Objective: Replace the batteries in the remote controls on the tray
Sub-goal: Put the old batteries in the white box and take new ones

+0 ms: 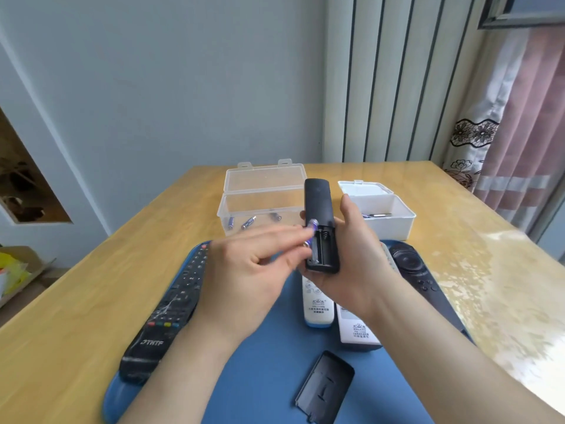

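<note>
While the right hand (354,258) is gripping it, black plastic remote (319,203): hovering back-up above the blue tray (275,362).
Slim purple battery (311,229): left hand (253,270) is pinching it at the remote's open compartment.
Desk (76,301): wooden, carrying the tray.
Room: pink curtain (526,117) hanging at right.

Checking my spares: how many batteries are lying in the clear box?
3 in the clear box: left battery, middle battery, right battery; the held remote may hide more.

Right hand (351,258) gripping remote (319,203), battery (312,229) tilted
</note>
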Available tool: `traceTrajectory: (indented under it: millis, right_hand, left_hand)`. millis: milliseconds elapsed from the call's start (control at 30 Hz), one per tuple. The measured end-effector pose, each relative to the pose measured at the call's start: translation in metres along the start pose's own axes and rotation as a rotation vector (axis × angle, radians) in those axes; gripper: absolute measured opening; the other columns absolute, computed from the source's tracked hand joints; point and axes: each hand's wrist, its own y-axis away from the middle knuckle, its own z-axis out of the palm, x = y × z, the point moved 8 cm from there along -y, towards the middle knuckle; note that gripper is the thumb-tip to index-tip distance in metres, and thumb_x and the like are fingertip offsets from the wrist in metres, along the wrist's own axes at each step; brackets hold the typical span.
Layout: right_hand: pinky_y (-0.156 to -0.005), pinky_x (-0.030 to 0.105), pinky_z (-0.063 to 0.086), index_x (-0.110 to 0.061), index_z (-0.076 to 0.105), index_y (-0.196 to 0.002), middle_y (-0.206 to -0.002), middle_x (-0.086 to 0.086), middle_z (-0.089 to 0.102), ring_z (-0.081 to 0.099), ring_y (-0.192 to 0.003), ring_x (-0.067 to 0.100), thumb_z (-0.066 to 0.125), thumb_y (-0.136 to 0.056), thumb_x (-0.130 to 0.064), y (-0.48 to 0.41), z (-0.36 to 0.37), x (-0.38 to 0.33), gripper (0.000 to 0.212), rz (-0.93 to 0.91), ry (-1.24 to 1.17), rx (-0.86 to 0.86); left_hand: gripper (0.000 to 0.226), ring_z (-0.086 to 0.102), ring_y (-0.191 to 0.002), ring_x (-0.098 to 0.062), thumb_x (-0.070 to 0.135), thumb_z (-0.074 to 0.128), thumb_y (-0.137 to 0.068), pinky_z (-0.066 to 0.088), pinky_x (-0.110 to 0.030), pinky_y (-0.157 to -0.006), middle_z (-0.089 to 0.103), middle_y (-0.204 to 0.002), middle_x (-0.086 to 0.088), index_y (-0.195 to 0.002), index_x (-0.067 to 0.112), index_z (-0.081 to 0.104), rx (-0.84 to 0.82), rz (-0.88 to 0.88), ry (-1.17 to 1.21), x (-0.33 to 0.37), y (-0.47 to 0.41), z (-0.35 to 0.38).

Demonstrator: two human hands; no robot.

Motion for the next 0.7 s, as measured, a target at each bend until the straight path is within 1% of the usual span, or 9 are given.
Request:
traceTrajectory:
  millis: [67, 167, 233, 333, 433, 500, 533, 633, 700]
  right_hand:
    - [-0.053, 0.024, 0.044, -0.012, 0.055, -0.098, -0.066, 0.008, 0.060, 0.056, -0.057, 0.019, 0.037, -0.095, -0.062, 0.000, -0.002, -0.003, 0.053, -0.016, -0.011, 0.026]
    - [-0.042, 0.019, 0.041, -0.011, 0.054, -0.105, -0.066, 0.010, 0.060, 0.054, -0.049, 0.018, 0.036, -0.096, -0.061, 0.002, -0.001, -0.008, 0.054, -0.046, 0.040, 0.041]
    - [-0.040, 0.018, 0.040, -0.011, 0.055, -0.103, -0.066, 0.009, 0.060, 0.053, -0.044, 0.018, 0.036, -0.097, -0.061, 0.002, -0.002, -0.009, 0.054, -0.062, 0.085, 0.049]
    - [-0.043, 0.020, 0.041, -0.012, 0.058, -0.090, -0.065, 0.007, 0.061, 0.053, -0.044, 0.018, 0.036, -0.096, -0.061, 0.003, -0.004, -0.009, 0.054, -0.072, 0.125, 0.075]
    - [-0.053, 0.024, 0.046, -0.012, 0.059, -0.084, -0.061, 0.006, 0.060, 0.056, -0.048, 0.017, 0.038, -0.096, -0.061, 0.003, -0.004, -0.007, 0.054, -0.084, 0.115, 0.093]
    - [-0.063, 0.028, 0.047, -0.011, 0.059, -0.084, -0.056, 0.004, 0.060, 0.058, -0.055, 0.017, 0.041, -0.095, -0.060, 0.002, -0.004, -0.005, 0.053, -0.094, 0.099, 0.107]
    - [-0.064, 0.028, 0.047, -0.011, 0.060, -0.083, -0.055, 0.003, 0.060, 0.059, -0.058, 0.017, 0.042, -0.095, -0.060, 0.003, -0.003, -0.004, 0.053, -0.099, 0.098, 0.109]
    - [-0.055, 0.025, 0.045, -0.013, 0.061, -0.085, -0.058, 0.001, 0.059, 0.058, -0.054, 0.015, 0.043, -0.094, -0.060, 0.006, 0.002, -0.002, 0.051, -0.103, 0.106, 0.095]
    - [-0.053, 0.026, 0.039, -0.015, 0.061, -0.078, -0.059, 0.002, 0.055, 0.052, -0.051, 0.016, 0.041, -0.095, -0.059, 0.008, 0.007, -0.004, 0.051, -0.130, 0.131, 0.061]
  left_hand:
    - [0.022, 0.068, -0.093, -0.003, 0.014, 0.076, -0.073, 0.053, -0.021, -0.084, 0.072, -0.098, 0.012, -0.095, 0.018, 0.077, -0.037, 0.144, -0.137, 0.012, 0.004, 0.010]
    - [0.018, 0.067, -0.087, -0.006, 0.014, 0.077, -0.072, 0.050, -0.016, -0.084, 0.070, -0.096, 0.012, -0.090, 0.016, 0.078, -0.056, 0.238, -0.206, 0.018, 0.006, 0.015]
    - [0.017, 0.068, -0.084, -0.011, 0.015, 0.077, -0.073, 0.050, -0.018, -0.081, 0.072, -0.095, 0.010, -0.089, 0.016, 0.079, -0.076, 0.253, -0.229, 0.019, 0.007, 0.018]
    - [0.016, 0.068, -0.081, -0.016, 0.016, 0.077, -0.074, 0.051, -0.024, -0.077, 0.074, -0.095, 0.009, -0.090, 0.017, 0.079, -0.121, 0.251, -0.231, 0.019, 0.008, 0.024]
    - [0.017, 0.068, -0.087, -0.010, 0.020, 0.076, -0.075, 0.051, -0.021, -0.083, 0.073, -0.096, 0.014, -0.091, 0.020, 0.079, -0.133, 0.183, -0.199, 0.013, 0.006, 0.023]
    - [0.018, 0.068, -0.092, -0.002, 0.021, 0.076, -0.073, 0.049, -0.017, -0.087, 0.072, -0.094, 0.017, -0.091, 0.020, 0.079, -0.117, 0.079, -0.124, 0.005, 0.004, 0.021]
    - [0.019, 0.067, -0.093, 0.001, 0.022, 0.076, -0.071, 0.048, -0.015, -0.089, 0.073, -0.093, 0.017, -0.089, 0.020, 0.079, -0.101, 0.019, -0.075, -0.001, 0.004, 0.019]
    - [0.021, 0.065, -0.091, 0.007, 0.019, 0.080, -0.065, 0.045, -0.010, -0.086, 0.073, -0.091, 0.017, -0.087, 0.022, 0.078, -0.056, -0.104, 0.009, -0.008, 0.003, 0.017]
    - [0.029, 0.056, -0.074, 0.014, 0.009, 0.085, -0.064, 0.038, -0.002, -0.074, 0.069, -0.093, 0.014, -0.089, 0.022, 0.077, -0.045, -0.096, -0.037, -0.002, 0.001, 0.015]
